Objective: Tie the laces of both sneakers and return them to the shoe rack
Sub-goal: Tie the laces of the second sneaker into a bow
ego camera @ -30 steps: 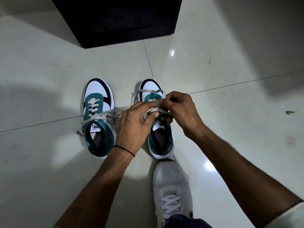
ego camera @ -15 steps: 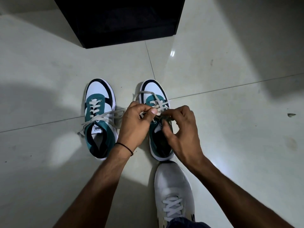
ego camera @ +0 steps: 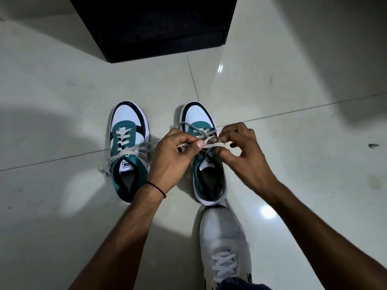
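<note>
— Where are the sneakers?

— Both stand side by side on the pale tiled floor, toes toward twelve o'clock. The right sneaker is under my hands; its white lace is stretched across the tongue.

— And your fingers?

— My left hand pinches one strand between thumb and forefinger; my right hand pinches the other end, remaining fingers curled.

— The other one?

— The left sneaker sits at nine o'clock from my hands, laces loose and trailing sideways. The black shoe rack is at twelve; my own grey shoe is at six.
</note>
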